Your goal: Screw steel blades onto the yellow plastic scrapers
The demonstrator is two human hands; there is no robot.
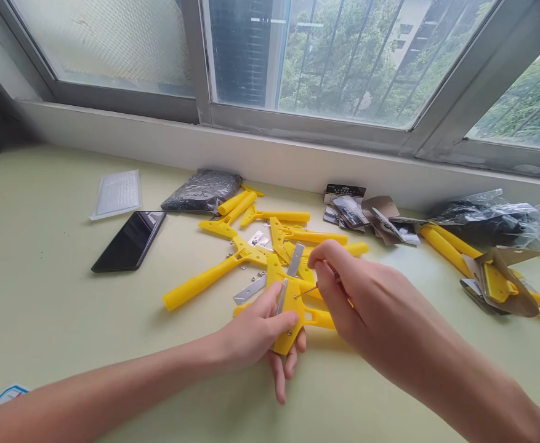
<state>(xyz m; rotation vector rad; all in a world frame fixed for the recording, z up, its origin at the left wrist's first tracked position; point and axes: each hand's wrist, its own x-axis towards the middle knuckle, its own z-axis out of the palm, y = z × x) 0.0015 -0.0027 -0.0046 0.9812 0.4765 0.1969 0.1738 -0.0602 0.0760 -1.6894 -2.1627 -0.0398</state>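
Observation:
My left hand point(263, 329) grips the head of a yellow scraper point(292, 311), thumb on top and fingers beneath. A metal blade shows along the scraper's left edge, and small screws sit in its face. My right hand point(348, 286) pinches a thin screwdriver point(309, 290), its tip at the upper screw; most of the tool is hidden by the fingers. Beyond my hands lies a pile of yellow scrapers, one with a long handle point(200, 283) pointing left. Among them are loose blades point(251, 289) and several small screws and nuts.
A black phone point(130, 241) and a clear plastic packet point(116, 194) lie on the left. A dark plastic bag point(204, 191) rests by the window ledge. Cardboard packaging point(346, 206), more yellow handles point(445, 249) and a clear-wrapped black bundle point(484, 215) occupy the right.

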